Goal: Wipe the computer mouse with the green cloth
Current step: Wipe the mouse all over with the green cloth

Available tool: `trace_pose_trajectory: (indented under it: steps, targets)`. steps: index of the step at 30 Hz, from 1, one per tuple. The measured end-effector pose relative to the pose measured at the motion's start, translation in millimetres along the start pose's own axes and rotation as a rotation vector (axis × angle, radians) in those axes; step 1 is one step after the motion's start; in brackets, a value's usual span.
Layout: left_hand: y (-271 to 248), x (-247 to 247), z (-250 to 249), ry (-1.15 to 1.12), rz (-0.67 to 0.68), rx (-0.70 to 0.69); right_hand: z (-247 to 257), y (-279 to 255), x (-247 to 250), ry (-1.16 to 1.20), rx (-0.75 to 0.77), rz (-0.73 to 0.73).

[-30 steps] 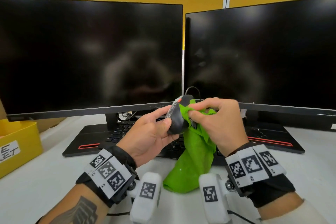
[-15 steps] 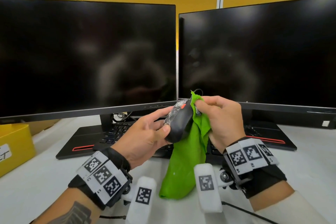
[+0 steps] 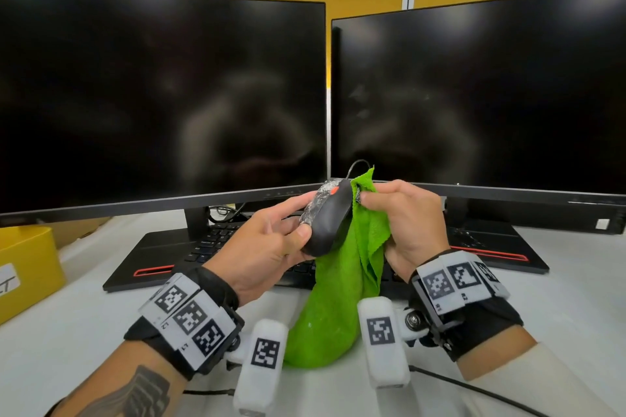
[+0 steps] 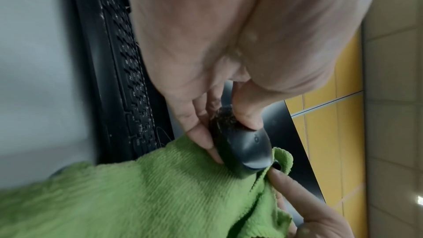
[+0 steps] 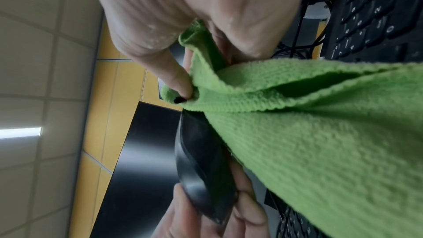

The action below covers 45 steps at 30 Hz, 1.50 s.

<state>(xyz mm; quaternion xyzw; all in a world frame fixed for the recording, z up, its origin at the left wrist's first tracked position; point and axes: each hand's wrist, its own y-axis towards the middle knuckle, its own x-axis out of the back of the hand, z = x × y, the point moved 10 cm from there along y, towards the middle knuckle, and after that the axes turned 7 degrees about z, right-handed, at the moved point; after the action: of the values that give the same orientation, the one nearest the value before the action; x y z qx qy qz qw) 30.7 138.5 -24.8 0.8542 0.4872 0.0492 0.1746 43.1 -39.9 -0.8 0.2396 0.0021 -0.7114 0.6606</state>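
A black wired computer mouse (image 3: 328, 221) with a grey smeared front and an orange wheel is held up in front of the monitors. My left hand (image 3: 271, 240) grips it, thumb on its near end and fingers along its left side; the same mouse (image 4: 246, 148) shows in the left wrist view. My right hand (image 3: 403, 217) pinches the top of the green cloth (image 3: 342, 284) and presses it against the mouse's right side. The cloth hangs down to the desk. In the right wrist view the cloth (image 5: 309, 133) drapes over the mouse (image 5: 201, 175).
Two dark monitors (image 3: 162, 101) (image 3: 481, 101) stand side by side close behind the hands. A black keyboard (image 3: 216, 244) with red trim lies under them. A yellow box (image 3: 27, 267) sits at the left on the white desk (image 3: 576, 298).
The cloth's top, which lay folded over the mouse a second ago, now stands up beside its right side. Both hands stay at about the same place; the camera shifted slightly.
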Motion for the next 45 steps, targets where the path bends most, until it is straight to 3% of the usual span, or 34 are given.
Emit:
trace_pose_trajectory:
  steps: [10,17,24,29,32,38,45]
  targets:
    - [-1.9,-2.9,-2.1,0.012,0.026,0.001,-5.0,2.2,9.9,0.002,-0.04,-0.093]
    - [-0.3,12.6,-7.3,-0.072,-0.091,-0.042,-6.4,-5.4,-14.0,-0.053,-0.085,0.029]
    - [-7.3,29.0,-8.8,-0.055,-0.268,0.001,-6.1,-3.8,-15.8,0.134,-0.131,0.065]
    - [-7.0,27.7,-11.5,-0.094,-0.253,0.002,-21.4,-6.3,-27.0,0.033,-0.224,0.144]
    - [-5.8,24.4,-11.0,-0.092,-0.24,-0.003,-24.6,-7.1,-29.6,0.088,-0.24,0.165]
    - [-3.0,23.2,-8.2,0.033,-0.213,0.007,-24.6,-18.1,-47.3,0.157,-0.29,0.328]
    - [-5.1,30.3,-6.9,0.344,-0.225,0.067,-12.9,-10.7,-40.4,0.146,-0.198,0.288]
